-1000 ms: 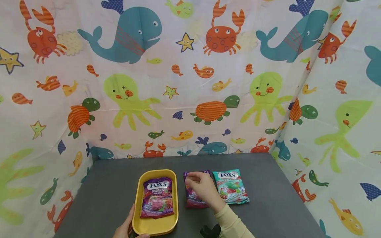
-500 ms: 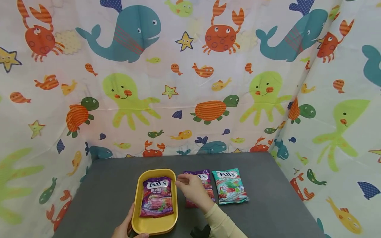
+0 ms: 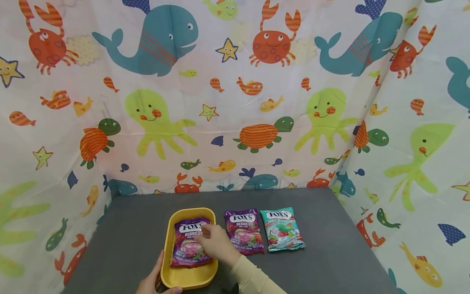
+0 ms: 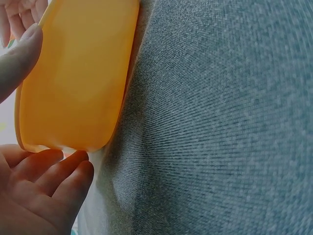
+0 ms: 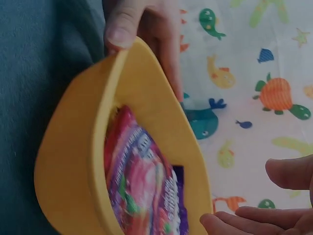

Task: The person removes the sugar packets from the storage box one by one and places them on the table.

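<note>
My left hand holds the yellow plastic tub at its near left corner. In the left wrist view its thumb lies on one side of the tub and the fingers bend against the end wall. Inside the tub lies a purple Fox's Berries candy bag, seen also in the right wrist view. My right hand hovers over the tub's right rim, covering part of this bag. Its thumb and fingers are apart with nothing between them.
Another purple Berries bag lies on the grey table just right of the tub. Beside it is a green Mint Blossom bag. A curtain printed with sea animals hangs behind and along both sides.
My right hand has moved left, from above the second Berries bag to over the tub, uncovering that bag. My left hand keeps its grip, and the bags stay in place.
</note>
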`<state>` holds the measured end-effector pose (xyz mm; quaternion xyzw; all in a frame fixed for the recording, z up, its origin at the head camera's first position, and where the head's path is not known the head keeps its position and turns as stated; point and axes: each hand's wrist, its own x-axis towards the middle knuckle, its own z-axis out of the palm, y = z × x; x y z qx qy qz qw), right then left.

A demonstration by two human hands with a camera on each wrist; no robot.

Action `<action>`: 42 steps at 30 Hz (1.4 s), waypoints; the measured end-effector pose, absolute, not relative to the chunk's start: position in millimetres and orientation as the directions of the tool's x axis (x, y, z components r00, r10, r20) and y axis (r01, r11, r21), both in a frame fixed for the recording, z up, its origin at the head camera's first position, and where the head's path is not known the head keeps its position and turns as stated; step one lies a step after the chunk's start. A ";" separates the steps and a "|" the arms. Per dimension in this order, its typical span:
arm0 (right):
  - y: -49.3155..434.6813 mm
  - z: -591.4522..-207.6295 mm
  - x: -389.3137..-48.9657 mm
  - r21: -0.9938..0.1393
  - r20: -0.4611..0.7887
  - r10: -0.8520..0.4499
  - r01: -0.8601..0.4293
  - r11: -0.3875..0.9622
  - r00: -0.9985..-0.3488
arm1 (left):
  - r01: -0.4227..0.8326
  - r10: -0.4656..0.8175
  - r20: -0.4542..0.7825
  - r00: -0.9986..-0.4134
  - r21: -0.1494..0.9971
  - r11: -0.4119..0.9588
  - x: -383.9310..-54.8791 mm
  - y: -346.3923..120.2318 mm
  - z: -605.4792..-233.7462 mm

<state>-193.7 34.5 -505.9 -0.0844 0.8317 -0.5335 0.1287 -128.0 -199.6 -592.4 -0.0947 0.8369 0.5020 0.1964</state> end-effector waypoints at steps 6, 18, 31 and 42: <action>19.8 -512.3 -193.5 -0.873 -0.149 -0.255 0.006 0.488 -0.955 | -0.345 0.043 -0.418 -0.908 0.800 0.491 -127.9 -199.0 -591.9; 1.8 -529.0 -194.2 -0.765 -0.111 -0.234 -0.067 0.641 -0.966 | -0.330 0.028 -0.394 -0.919 0.805 0.494 -123.7 -199.7 -592.1; -11.7 -544.8 -199.6 -0.738 -0.202 -0.128 0.065 0.672 -0.971 | -0.341 0.037 -0.411 -0.911 0.801 0.491 -127.6 -200.6 -589.5; -8.9 -543.0 -198.4 -0.859 -0.206 0.002 0.182 0.479 -0.979 | -0.351 0.030 -0.419 -0.907 0.795 0.494 -127.2 -199.6 -589.1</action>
